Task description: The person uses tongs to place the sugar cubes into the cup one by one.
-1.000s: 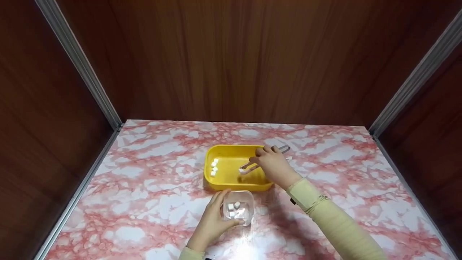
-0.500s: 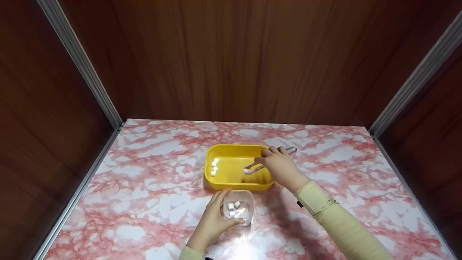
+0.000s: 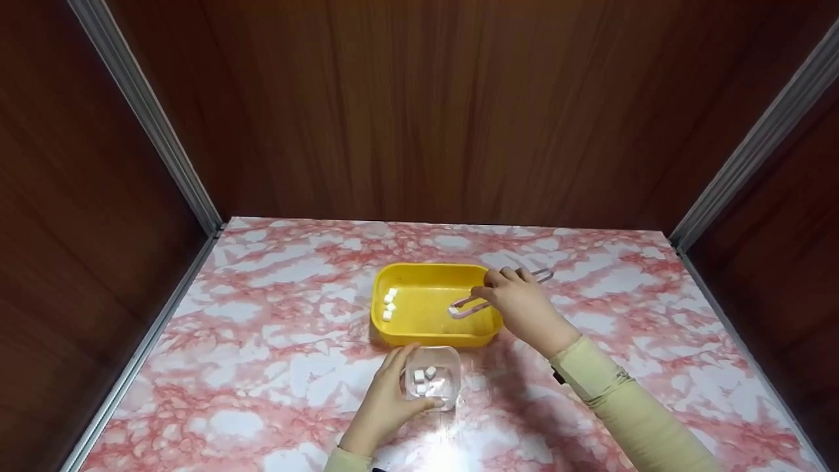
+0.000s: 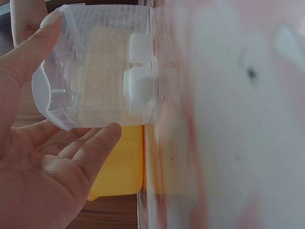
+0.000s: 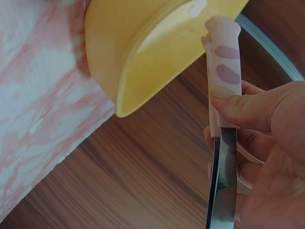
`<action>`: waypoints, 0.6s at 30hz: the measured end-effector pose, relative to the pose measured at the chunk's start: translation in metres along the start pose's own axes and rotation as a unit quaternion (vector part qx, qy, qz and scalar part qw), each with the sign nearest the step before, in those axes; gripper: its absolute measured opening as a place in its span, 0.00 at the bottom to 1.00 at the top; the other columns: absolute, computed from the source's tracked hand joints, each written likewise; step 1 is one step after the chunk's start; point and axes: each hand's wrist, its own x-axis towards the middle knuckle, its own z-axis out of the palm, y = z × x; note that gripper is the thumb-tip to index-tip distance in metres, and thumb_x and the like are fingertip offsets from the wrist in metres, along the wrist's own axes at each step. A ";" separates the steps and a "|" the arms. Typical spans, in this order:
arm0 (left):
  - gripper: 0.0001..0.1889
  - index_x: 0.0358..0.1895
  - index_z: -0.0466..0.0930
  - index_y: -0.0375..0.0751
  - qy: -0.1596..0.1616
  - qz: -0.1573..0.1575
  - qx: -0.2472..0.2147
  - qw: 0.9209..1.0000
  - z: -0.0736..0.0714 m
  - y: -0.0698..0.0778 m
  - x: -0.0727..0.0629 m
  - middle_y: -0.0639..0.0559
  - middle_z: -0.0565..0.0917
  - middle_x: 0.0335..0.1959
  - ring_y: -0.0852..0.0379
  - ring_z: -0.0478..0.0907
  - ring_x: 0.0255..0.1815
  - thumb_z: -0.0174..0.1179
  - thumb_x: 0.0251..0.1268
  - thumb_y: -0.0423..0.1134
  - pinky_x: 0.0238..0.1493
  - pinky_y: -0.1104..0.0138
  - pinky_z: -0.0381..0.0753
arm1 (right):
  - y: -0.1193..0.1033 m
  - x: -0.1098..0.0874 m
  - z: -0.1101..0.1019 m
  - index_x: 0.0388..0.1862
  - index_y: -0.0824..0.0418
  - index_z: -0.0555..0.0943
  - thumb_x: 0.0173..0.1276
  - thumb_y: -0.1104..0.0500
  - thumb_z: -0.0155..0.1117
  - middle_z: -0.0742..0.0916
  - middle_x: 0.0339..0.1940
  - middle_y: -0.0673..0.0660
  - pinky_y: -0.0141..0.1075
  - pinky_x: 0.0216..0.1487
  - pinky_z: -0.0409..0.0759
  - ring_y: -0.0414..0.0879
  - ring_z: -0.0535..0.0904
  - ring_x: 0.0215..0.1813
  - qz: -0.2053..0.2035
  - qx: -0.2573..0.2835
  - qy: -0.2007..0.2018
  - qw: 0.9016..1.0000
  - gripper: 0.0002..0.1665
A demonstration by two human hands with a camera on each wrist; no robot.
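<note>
My right hand (image 3: 524, 309) pinches pink-tipped metal tongs (image 5: 226, 69) between thumb and fingers, over the right part of the yellow basin (image 3: 423, 321). Paw-like pads mark the tong tips in the right wrist view. A small white cube (image 3: 453, 310) sits between the tips in the head view. Along the basin's left side lie several more white cubes (image 3: 388, 315). In front of the basin, my left hand (image 3: 385, 405) grips a clear plastic container (image 4: 105, 57), thumb on the near side and fingers on the far side. White cubes (image 4: 140, 86) rest on its bottom.
The basin and container stand close together on a pink-and-white marbled tabletop (image 3: 262, 354). Dark wood-grain panels (image 3: 419, 118) close off the back and both sides, with metal strips (image 3: 154, 124) at the corners.
My right hand and the tongs have shifted right across the basin, the white cube moving with them. The left hand and the container have stayed in place.
</note>
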 end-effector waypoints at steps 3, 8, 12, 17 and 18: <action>0.53 0.72 0.57 0.40 0.002 -0.002 -0.001 1.000 0.000 0.001 0.000 0.50 0.66 0.66 0.46 0.62 0.67 0.75 0.41 0.54 0.62 0.55 0.70 | -0.001 -0.003 -0.006 0.45 0.49 0.86 0.57 0.71 0.69 0.80 0.38 0.53 0.46 0.44 0.70 0.52 0.74 0.42 -0.002 0.002 0.002 1.000 0.22; 0.53 0.72 0.58 0.40 0.002 0.000 -0.009 1.000 0.000 0.001 0.001 0.50 0.66 0.66 0.45 0.62 0.67 0.75 0.42 0.54 0.62 0.55 0.70 | -0.004 -0.009 -0.014 0.46 0.48 0.86 0.56 0.72 0.70 0.80 0.38 0.53 0.46 0.44 0.70 0.51 0.73 0.42 -0.007 -0.004 0.012 1.000 0.23; 0.53 0.72 0.58 0.41 0.000 -0.007 -0.013 1.000 0.000 0.000 0.001 0.51 0.66 0.66 0.45 0.62 0.67 0.75 0.41 0.54 0.63 0.56 0.69 | -0.008 -0.015 -0.020 0.47 0.48 0.85 0.55 0.72 0.70 0.80 0.39 0.53 0.45 0.43 0.70 0.50 0.72 0.41 -0.014 -0.011 0.017 1.000 0.25; 0.53 0.72 0.58 0.40 0.000 -0.007 -0.011 1.000 0.000 -0.001 0.001 0.50 0.66 0.66 0.45 0.62 0.67 0.75 0.41 0.55 0.63 0.56 0.69 | -0.017 -0.022 -0.028 0.49 0.49 0.85 0.54 0.72 0.71 0.80 0.40 0.53 0.43 0.42 0.68 0.50 0.72 0.42 -0.022 -0.008 0.023 0.999 0.26; 0.53 0.72 0.58 0.40 -0.001 -0.009 -0.012 1.000 0.000 -0.001 0.001 0.49 0.66 0.66 0.44 0.62 0.67 0.75 0.41 0.55 0.63 0.55 0.69 | -0.019 -0.023 -0.030 0.48 0.49 0.85 0.53 0.73 0.71 0.80 0.40 0.53 0.43 0.43 0.68 0.51 0.72 0.42 -0.026 -0.007 0.025 0.999 0.26</action>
